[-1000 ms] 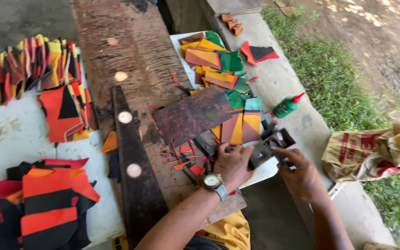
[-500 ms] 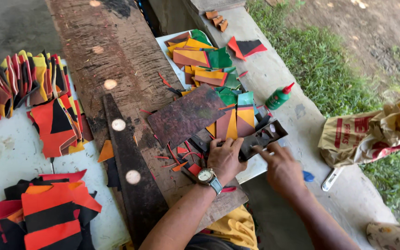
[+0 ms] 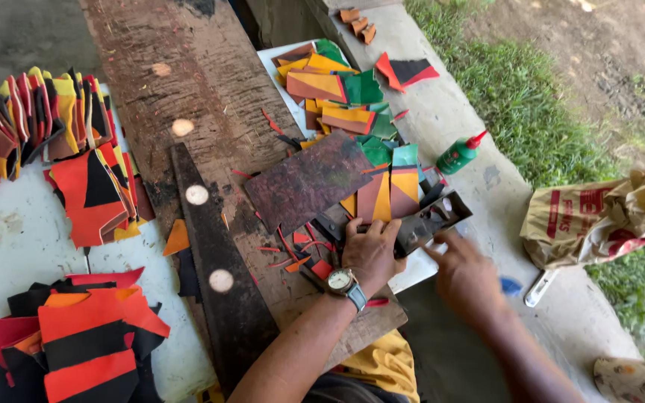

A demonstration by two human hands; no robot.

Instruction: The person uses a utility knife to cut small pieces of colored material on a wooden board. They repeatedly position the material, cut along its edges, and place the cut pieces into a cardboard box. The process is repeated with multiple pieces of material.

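My left hand [image 3: 371, 250] lies palm down with its fingers [image 3: 373, 227] side by side, pressing on the near end of the dark metal tool [image 3: 431, 221]; I cannot tell whether they curl around it. My right hand [image 3: 466, 276] sits just right of it, forefinger stretched out and touching the tool's near edge, the other fingers loosely bent and gripping nothing. The tool lies slanted at the right edge of the wooden plank [image 3: 210, 112], partly over a white sheet [image 3: 412, 272]. Just left of it, an orange-and-brown cut piece [image 3: 386, 192] lies beside a dark mottled slab [image 3: 309, 180]. Thin red offcuts [image 3: 293, 250] are scattered near my left hand. Farther off lies a heap of green, yellow and orange pieces [image 3: 337, 93], with a green glue bottle [image 3: 460, 153] to its right on the concrete ledge [image 3: 442, 97]. A long dark bar [image 3: 222, 298] runs along the plank's left side. On the white table [image 3: 9, 254] at left lie stacks of red and black pieces [image 3: 76, 336]. A crumpled brown paper bag [image 3: 599, 216] sits at the far right.
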